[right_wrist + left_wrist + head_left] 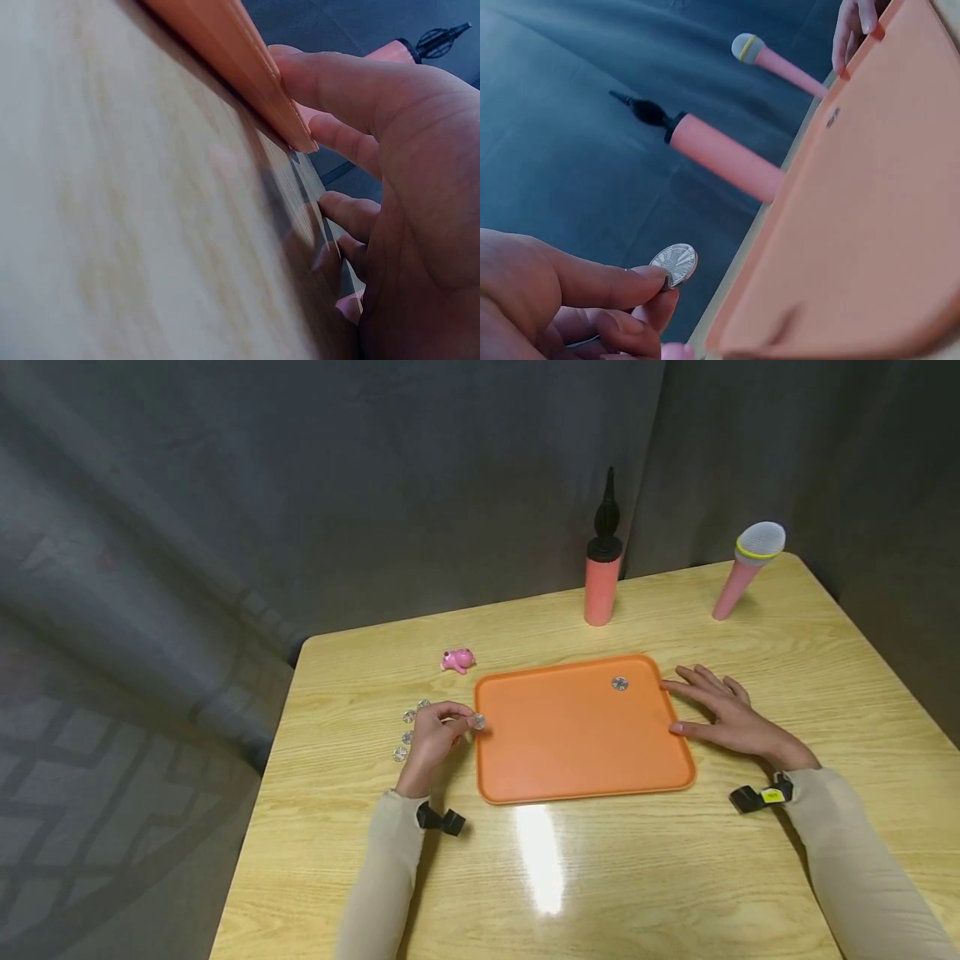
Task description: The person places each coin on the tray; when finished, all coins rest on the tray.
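Between thumb and fingertips, my left hand (pixel 437 737) pinches a silver coin (pixel 676 264) over the left rim of the orange tray (pixel 585 735). A second coin (pixel 619 683) lies flat in the tray near its far right corner. Several more coins (pixel 401 754) lie on the table just left of my left hand, partly hidden behind it. With fingers spread, my right hand (pixel 731 720) rests at the tray's right side, thumb and index fingertip touching the rim.
Behind the tray stands a pink hand pump (pixel 602 589) with a black top. A pink toy microphone (pixel 738 581) stands at the back right. Left of the pump lies a small pink animal figure (pixel 458 660). Dark curtains hang behind the wooden table (pixel 337 860).
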`<action>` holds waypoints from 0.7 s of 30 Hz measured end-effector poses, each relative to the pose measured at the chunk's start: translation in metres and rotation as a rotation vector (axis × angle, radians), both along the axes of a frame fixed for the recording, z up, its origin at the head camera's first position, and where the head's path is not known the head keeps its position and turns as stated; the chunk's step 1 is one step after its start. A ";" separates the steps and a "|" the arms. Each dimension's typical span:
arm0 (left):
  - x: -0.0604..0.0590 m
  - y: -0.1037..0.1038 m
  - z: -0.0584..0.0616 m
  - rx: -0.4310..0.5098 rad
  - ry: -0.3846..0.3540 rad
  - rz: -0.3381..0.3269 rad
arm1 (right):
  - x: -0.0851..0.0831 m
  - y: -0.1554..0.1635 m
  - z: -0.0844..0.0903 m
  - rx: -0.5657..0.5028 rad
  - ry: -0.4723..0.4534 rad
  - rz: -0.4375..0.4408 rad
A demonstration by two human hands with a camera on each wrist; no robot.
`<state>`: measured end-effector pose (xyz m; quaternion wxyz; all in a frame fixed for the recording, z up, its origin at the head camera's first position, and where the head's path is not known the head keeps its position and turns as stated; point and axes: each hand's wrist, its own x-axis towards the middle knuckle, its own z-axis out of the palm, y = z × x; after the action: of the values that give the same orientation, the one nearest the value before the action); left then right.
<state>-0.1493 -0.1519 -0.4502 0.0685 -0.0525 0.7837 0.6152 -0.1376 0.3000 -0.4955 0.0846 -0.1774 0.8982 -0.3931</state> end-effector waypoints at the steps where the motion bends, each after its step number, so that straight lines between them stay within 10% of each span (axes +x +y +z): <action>1: -0.001 0.004 0.001 0.013 0.001 -0.008 | 0.000 0.000 0.000 0.000 -0.001 -0.001; 21: -0.037 0.083 -0.002 0.073 0.005 -0.069 | -0.001 0.000 0.000 -0.007 -0.001 0.003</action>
<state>-0.1867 -0.0685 -0.4520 0.0898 -0.0214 0.7623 0.6406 -0.1382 0.3003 -0.4959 0.0850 -0.1789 0.8965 -0.3963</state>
